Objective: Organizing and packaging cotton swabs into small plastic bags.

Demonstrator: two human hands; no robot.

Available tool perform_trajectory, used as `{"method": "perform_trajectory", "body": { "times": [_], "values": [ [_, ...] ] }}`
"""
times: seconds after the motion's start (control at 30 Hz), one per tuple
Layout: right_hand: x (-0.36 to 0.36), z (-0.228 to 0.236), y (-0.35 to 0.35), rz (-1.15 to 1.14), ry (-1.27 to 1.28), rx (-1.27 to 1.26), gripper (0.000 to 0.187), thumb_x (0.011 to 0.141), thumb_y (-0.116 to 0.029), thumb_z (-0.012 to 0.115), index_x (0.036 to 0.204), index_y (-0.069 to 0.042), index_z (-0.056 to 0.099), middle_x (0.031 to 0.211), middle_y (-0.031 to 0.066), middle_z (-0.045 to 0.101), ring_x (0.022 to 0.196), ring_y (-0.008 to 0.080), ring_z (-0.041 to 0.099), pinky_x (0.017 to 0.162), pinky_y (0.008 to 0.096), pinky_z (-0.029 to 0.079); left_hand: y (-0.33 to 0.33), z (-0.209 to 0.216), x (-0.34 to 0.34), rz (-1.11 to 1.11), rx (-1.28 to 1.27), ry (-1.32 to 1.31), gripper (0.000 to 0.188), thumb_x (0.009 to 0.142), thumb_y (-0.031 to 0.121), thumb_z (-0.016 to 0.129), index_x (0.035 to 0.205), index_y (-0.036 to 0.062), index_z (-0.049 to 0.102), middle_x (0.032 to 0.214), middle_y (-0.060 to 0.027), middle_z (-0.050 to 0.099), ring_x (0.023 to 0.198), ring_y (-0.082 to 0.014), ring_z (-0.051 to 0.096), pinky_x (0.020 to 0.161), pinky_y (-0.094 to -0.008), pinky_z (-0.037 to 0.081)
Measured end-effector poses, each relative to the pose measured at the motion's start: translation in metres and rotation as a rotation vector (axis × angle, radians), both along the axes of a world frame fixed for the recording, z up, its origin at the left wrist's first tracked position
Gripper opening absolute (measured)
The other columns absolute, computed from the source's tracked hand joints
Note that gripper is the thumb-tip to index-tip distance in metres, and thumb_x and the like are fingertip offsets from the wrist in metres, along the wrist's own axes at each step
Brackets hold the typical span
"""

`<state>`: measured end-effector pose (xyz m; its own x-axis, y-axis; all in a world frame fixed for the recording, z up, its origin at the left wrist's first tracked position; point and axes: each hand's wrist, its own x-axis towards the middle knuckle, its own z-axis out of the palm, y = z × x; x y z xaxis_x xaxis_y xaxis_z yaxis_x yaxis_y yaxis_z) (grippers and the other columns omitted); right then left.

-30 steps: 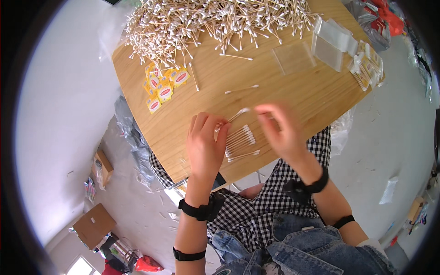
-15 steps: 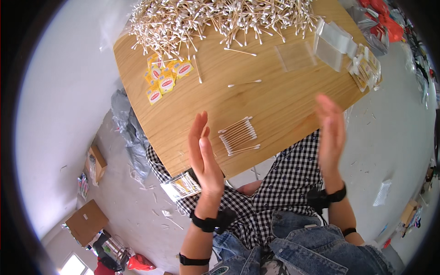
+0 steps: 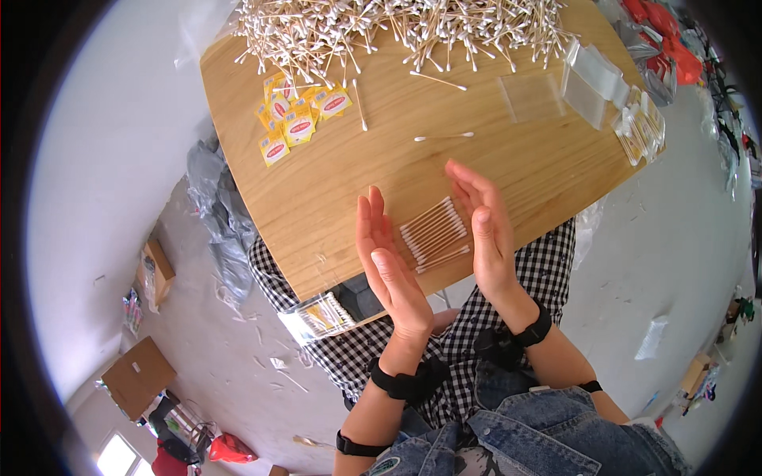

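Note:
A row of cotton swabs point(image 3: 433, 235) lies side by side near the front edge of the wooden table point(image 3: 317, 214). The lowest swab sits at a slight slant to the others. My left hand point(image 3: 389, 266) stands on edge just left of the row, fingers stretched out and holding nothing. On the other side, my right hand point(image 3: 486, 226) is upright too, its fingers extended and its palm facing the swab tips. Both hands are open. Whether either palm touches the tips cannot be made out.
A large heap of cotton swabs point(image 3: 397, 32) covers the far side. Yellow paper cards point(image 3: 299, 125) lie at the left. Clear plastic bags point(image 3: 586, 91) and filled swab packs point(image 3: 639, 127) are at the right. Another swab pack point(image 3: 321, 316) rests by my lap.
My right hand has swung in from the right to beside the swab row. My left hand has shifted slightly right. The whole view has also shifted a little.

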<state>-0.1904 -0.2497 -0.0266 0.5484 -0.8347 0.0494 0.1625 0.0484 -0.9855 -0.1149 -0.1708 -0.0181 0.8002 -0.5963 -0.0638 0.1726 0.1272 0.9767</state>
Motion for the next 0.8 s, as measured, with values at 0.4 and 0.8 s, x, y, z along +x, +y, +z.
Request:
{"method": "perform_trajectory", "body": {
  "times": [0.4,0.8],
  "values": [
    [-0.003,-0.004,0.013,-0.016,0.027,-0.032,0.068,0.105,-0.051,0.036,0.144,0.004,0.038,0.152,0.0211,0.037,0.143,0.0302,0.035,0.119,0.0443,0.027,-0.001,0.0,-0.021,0.095,-0.046,0.027,0.075,0.105,0.054,0.032,0.155,0.0003,0.022,0.161,-0.0191,0.024,0.151,-0.0272,0.02,0.124,-0.0397,0.013],
    [0.004,-0.007,0.004,0.087,-0.026,-0.068,0.062,0.105,-0.045,0.043,0.142,0.005,0.042,0.149,0.021,0.042,0.142,0.0294,0.038,0.118,0.0412,0.027,-0.004,-0.005,-0.021,0.16,-0.115,0.059,0.073,0.105,0.05,0.035,0.155,-0.0009,0.019,0.161,-0.0222,0.022,0.151,-0.0307,0.019,0.123,-0.0435,0.011]
  ]
}}
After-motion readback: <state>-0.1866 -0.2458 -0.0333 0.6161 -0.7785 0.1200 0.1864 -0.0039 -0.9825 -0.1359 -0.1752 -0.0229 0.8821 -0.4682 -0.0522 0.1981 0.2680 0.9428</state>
